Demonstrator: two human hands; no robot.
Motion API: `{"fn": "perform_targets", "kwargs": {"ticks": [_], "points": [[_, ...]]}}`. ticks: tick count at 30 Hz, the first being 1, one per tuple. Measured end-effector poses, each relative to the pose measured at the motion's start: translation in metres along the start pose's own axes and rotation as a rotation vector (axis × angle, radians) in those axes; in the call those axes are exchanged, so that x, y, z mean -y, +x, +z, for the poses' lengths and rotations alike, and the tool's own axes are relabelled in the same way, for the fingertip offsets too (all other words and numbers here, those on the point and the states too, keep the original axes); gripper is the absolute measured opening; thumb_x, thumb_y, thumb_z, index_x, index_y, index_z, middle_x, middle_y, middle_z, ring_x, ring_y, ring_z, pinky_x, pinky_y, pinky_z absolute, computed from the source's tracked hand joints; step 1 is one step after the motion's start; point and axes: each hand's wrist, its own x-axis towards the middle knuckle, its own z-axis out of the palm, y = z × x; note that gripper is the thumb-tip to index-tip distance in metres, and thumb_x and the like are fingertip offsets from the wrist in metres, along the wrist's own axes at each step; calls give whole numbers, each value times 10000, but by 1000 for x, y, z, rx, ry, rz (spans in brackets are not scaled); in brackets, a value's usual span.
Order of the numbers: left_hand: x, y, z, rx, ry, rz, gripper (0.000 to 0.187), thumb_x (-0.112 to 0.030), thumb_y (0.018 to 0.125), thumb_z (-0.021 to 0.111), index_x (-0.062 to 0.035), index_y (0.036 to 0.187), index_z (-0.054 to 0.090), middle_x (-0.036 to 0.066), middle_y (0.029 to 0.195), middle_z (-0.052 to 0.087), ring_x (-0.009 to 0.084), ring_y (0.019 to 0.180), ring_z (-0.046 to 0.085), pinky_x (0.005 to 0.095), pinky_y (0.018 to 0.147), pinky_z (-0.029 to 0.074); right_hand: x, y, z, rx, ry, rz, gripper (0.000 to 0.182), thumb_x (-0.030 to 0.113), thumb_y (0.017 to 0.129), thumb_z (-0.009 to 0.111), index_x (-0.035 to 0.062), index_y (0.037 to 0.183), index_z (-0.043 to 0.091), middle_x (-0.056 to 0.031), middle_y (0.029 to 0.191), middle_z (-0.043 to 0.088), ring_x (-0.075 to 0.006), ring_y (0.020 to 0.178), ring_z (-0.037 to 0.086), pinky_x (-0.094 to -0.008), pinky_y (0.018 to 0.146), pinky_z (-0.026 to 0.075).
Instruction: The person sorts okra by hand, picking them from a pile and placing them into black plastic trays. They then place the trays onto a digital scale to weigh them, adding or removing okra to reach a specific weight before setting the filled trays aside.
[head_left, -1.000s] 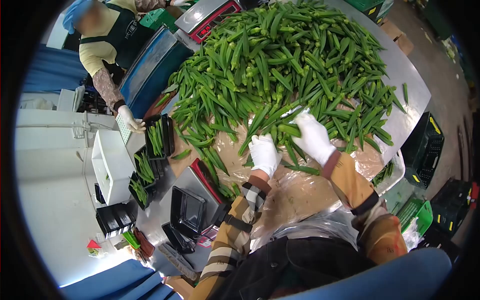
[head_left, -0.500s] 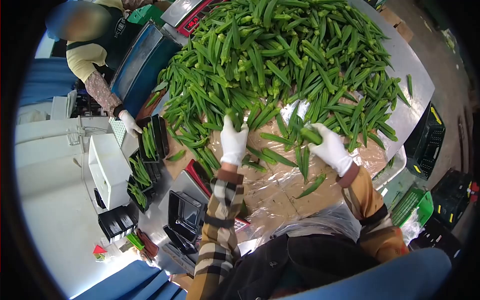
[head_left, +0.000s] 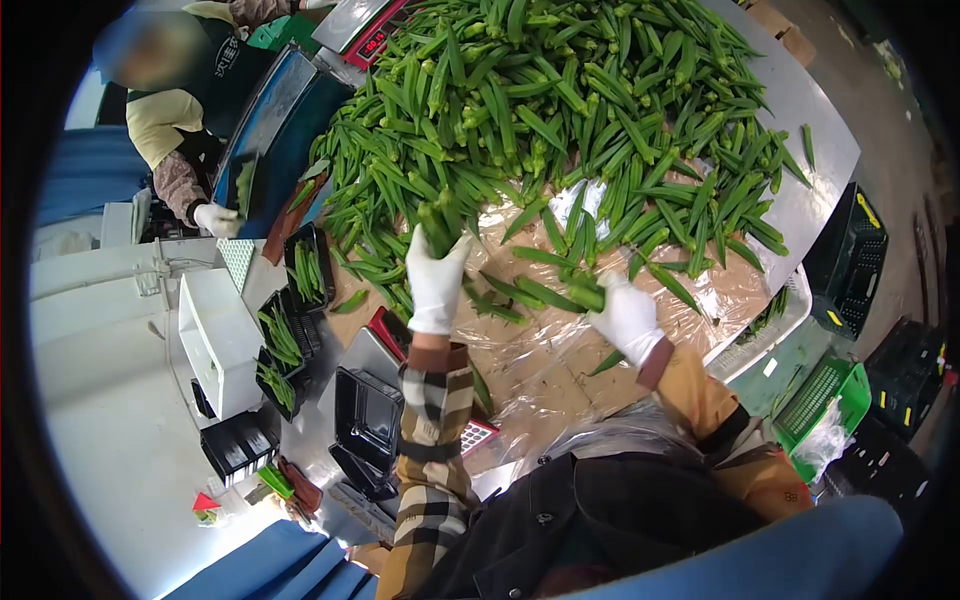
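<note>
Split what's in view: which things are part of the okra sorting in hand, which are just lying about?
In hand:
left hand gripping okra pods
right hand holding a pod
okra heap
empty black tray
filled trays

Lying about:
green crate
black crates
white box
co-worker's gloved hand, busy separately

Both the left hand [head_left: 437,285] and the right hand [head_left: 626,318] wear white gloves of what looks like thin knit cloth, matt, each closed around smooth, waxy green okra [head_left: 560,120]. Under the grips lies crinkled glossy clear plastic film [head_left: 560,375] over matt brown paper [head_left: 730,290], on a dull brushed metal table [head_left: 810,130]. Left of the left grip sit glossy black plastic trays [head_left: 368,420]; the left sleeve [head_left: 430,450] is soft plaid cloth.
</note>
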Motion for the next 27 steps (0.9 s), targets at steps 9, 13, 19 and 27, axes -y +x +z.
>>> {"fn": "perform_targets", "kwargs": {"ticks": [9,13,19,27], "points": [[56,-64,-7,-42,-5,-128,451,-97,750,773,-9,1161,609,118,976,705,164,854,666,289,774,523,40,13,8,-51,32,-268,500,215,728,715,88,1188,567,-172,1031,663,-330,904,672,-416,748,542],[58,-98,6,140,888,131,449,-85,709,737,-19,1128,591,205,996,650,402,945,614,443,830,514,40,24,62,-235,-323,-396,325,115,731,667,57,1040,586,-133,817,618,-299,738,655,-417,627,529],[64,-103,2,30,922,109,392,-72,693,754,-65,1040,572,161,979,627,372,969,566,450,829,487,38,4,-2,79,-11,-69,473,213,733,711,36,1154,588,-194,901,693,-356,838,688,-454,726,542],[77,-108,-3,41,895,198,403,-114,711,755,-87,1075,582,171,957,650,387,922,604,457,802,497,-5,-26,1,308,979,128,415,149,739,814,-21,1087,665,-85,931,711,-156,820,667,-298,747,538]]}}
